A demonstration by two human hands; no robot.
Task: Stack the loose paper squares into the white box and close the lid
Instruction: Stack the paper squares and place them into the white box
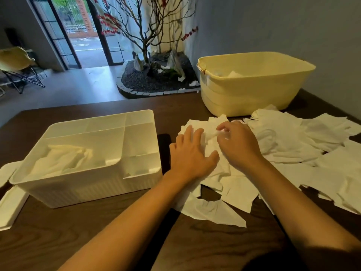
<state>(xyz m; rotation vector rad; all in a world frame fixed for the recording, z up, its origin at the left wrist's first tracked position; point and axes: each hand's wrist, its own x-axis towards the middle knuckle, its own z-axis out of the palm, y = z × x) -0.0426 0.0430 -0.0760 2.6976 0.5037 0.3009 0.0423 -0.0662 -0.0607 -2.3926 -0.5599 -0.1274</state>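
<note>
**Gathering loose paper squares beside the open white box**

Head view. The white box sits on the dark wooden surface at about 9 o'clock from the hands, open at the top, its long axis running from 7 o'clock to 1 o'clock. A few crumpled sheets already lie in its large near compartment. A flat white piece that may be the lid lies against the box's near-left corner, partly cut off by the frame edge. The loose paper squares spread in an overlapping pile from the frame centre out to 3 o'clock; they lie flat but at mixed angles, so the pile has no single heading.

The step in hand appears to be collecting: the left hand rests flat, fingers straight and spread, pressing the near-left edge of the pile, while the right hand has its grip together, fingers curled and pinching a sheet at the top of the pile.

The next move likely calls for lifting that sheet free, squaring it with others, and carrying it toward 9 o'clock into the box. Much paper remains; the lid is not yet on.

A yellow tub stands at 1 o'clock, behind the pile.
</note>
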